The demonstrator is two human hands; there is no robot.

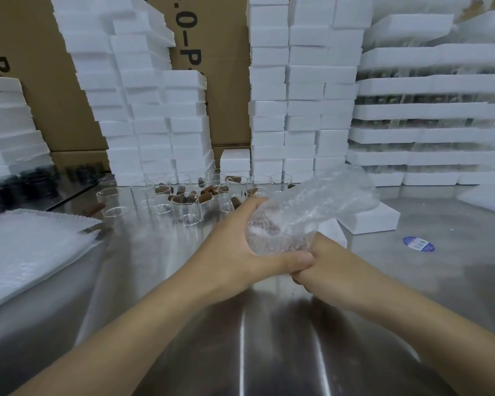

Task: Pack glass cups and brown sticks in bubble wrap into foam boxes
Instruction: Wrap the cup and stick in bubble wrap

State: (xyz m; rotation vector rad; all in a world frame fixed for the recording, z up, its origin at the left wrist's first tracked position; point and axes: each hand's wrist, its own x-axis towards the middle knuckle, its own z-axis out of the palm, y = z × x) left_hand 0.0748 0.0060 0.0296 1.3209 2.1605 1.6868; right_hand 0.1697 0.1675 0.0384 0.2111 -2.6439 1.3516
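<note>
1. Gripping a bubble wrap bundle (297,212) above the steel tabletop (240,324), the left hand (240,247) has its fingers curled round the bundle's lower end, with something brownish showing inside.
2. The right hand (323,261) sits under the bundle; its fingers are hidden, so their state cannot be told.
3. A foam box (375,218) lies just behind the bundle.
4. Farther back stand glass cups (186,212) among brown sticks (203,197).
5. Bubble wrap sheets (26,247) lie at left.
6. Foam box stacks (297,95) rise at the rear.

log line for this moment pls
stage: wrapping | left hand + right hand: grip on bubble wrap bundle | glass cups: loose on table
</note>
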